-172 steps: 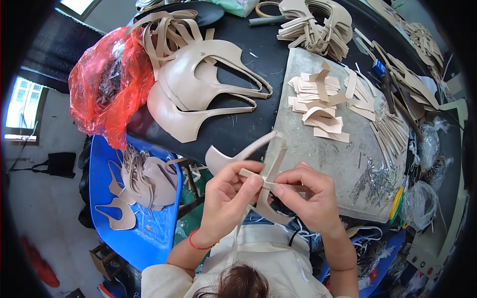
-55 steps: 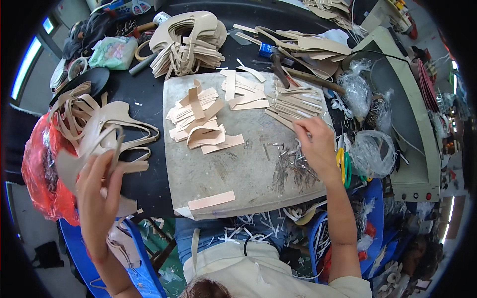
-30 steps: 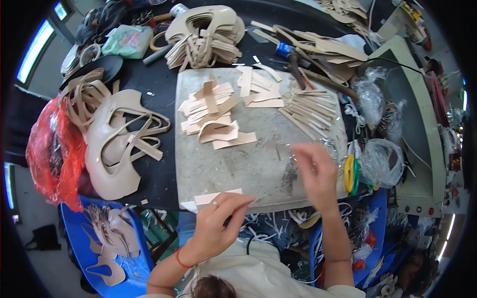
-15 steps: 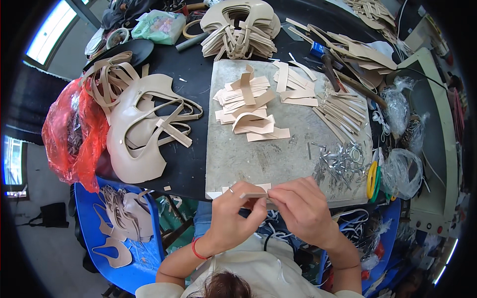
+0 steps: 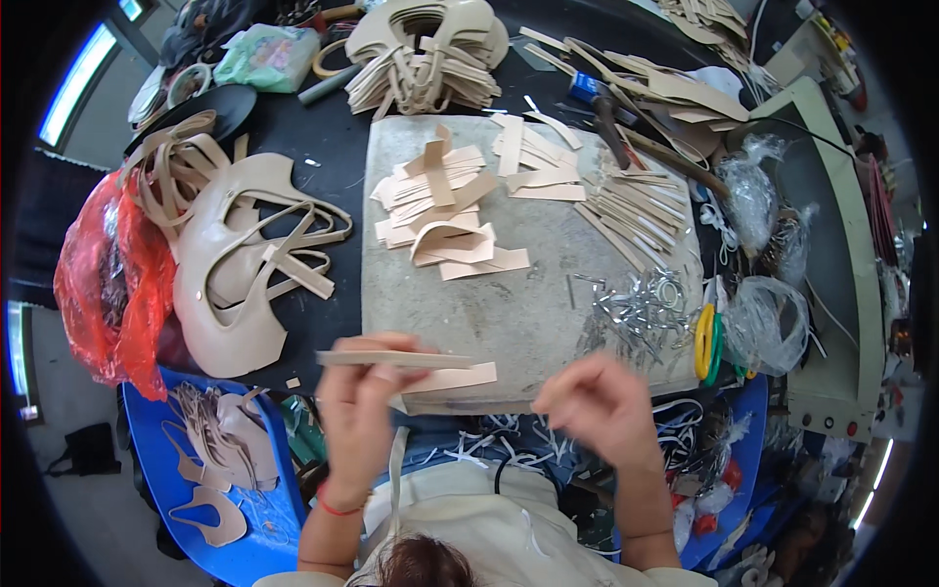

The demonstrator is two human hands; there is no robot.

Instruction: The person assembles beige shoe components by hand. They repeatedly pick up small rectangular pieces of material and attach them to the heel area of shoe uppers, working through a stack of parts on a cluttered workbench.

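Pinched between thumb and fingers, a narrow beige strip (image 5: 430, 360) lies crosswise in my left hand (image 5: 360, 411), above the near left edge of the grey board (image 5: 528, 338). Just under it, a wider beige strip (image 5: 469, 377) rests on the board. My right hand (image 5: 604, 406) is apart from it, over the board's near edge to the right. Its fingers are bent and smeared by motion, so whether they hold anything is hidden. Beige strips (image 5: 440, 210) lie in a loose heap farther up the board, with narrow strips (image 5: 636, 215) fanned out to the right.
Metal pieces (image 5: 641, 303) are scattered on the board's right side, near yellow-handled scissors (image 5: 704, 342). Beige molded panels (image 5: 235, 284) and a red plastic bag (image 5: 117, 293) lie to the left. A hammer (image 5: 611, 127) lies at the back right. A blue chair (image 5: 264, 489) holds more beige pieces.
My hands were together at the strip and have come apart. The left moved left with the strip, the right moved slightly right. The view has shifted, so the board appears farther left.
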